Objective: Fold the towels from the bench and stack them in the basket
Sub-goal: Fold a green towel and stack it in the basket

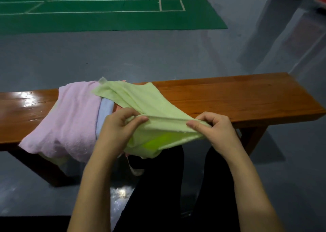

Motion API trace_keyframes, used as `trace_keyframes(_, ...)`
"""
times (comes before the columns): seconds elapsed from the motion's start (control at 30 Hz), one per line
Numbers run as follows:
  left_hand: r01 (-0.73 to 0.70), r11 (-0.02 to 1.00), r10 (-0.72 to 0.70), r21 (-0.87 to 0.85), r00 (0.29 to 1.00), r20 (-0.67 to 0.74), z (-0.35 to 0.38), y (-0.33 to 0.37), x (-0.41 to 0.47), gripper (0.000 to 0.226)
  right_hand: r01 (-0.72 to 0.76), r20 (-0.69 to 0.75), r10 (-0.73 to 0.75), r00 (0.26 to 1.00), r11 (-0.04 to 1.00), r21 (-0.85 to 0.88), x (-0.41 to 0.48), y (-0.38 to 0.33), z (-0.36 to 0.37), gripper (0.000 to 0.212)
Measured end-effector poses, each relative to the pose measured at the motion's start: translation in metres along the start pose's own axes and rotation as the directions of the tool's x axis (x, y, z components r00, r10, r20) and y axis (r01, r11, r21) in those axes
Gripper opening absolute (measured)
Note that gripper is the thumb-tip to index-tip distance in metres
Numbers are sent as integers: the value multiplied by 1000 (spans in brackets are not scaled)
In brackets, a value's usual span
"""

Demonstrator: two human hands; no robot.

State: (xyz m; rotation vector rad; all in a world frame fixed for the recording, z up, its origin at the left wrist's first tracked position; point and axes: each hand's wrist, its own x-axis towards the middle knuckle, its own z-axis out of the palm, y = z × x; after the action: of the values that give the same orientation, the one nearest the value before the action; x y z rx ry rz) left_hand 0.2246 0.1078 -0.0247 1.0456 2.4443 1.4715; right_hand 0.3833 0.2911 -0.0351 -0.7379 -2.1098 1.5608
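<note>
Polished reddish wood: a long bench (229, 97) runs across the view on a grey floor, with a green court mat (105, 16) beyond it. At the left end of the bench lies a loose heap of towels. A pink towel (70, 119) drapes over the near edge, and beside it a strip of pale blue towel (105, 110) shows from underneath. A hint of orange cloth peeks out next to that.

Over the heap, trailing toward the person, is a light green towel (141, 99). The left hand (120, 126) pinches its near edge between thumb and curled fingers. To the right, the right hand (217, 127) pinches the same edge the same way, so the cloth is stretched between them just above the bench's front edge. The person's dark trouser legs show below.

This looks like the start of folding the green towel: it is picked out but not yet creased. Next, the edge likely needs carrying across to meet the far edge, corners matched. No basket is in view.
</note>
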Motion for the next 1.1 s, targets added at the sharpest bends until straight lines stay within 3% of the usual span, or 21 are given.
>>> trace_keyframes(0.13,67,988,-64,137,998,-25,-16,-10,1,7,37,-18,-38,999,999,-30,0,-4,-3,8)
trace_keyframes(0.17,67,993,-68,100,998,12,-14,-4,0,6,68,-1,-68,998,997,-22,1,-7,3,7)
trace_keyframes(0.27,94,980,-49,-178,969,241,9,24,-3,37,143,60,-145,988,989,38,-1,-18,25,8)
trace_keyframes(0.37,77,975,13,-206,915,404,31,43,-5,22,139,76,-145,986,987,78,-4,-23,31,8)
trace_keyframes(0.5,70,994,-38,-87,945,325,33,36,-3,19,10,130,-11,991,1000,7,-7,-22,15,8)
trace_keyframes(0.63,103,990,-85,-93,980,179,19,24,-2,16,-102,171,102,980,995,-8,-7,-18,-5,33)
trace_keyframes(0.8,185,977,-184,103,983,-20,-1,1,-2,14,-91,111,94,989,995,-28,-5,-13,-15,19)
trace_keyframes(0.9,226,968,-234,114,970,67,18,9,-3,18,-56,95,53,994,998,36,-3,-16,2,23)
trace_keyframes(1.0,115,986,-76,-122,953,292,42,29,-6,41,-45,139,22,990,986,163,-2,-23,21,21)
trace_keyframes(1.1,39,990,8,-132,943,334,50,35,-7,14,-35,162,6,987,983,179,-3,-20,24,21)
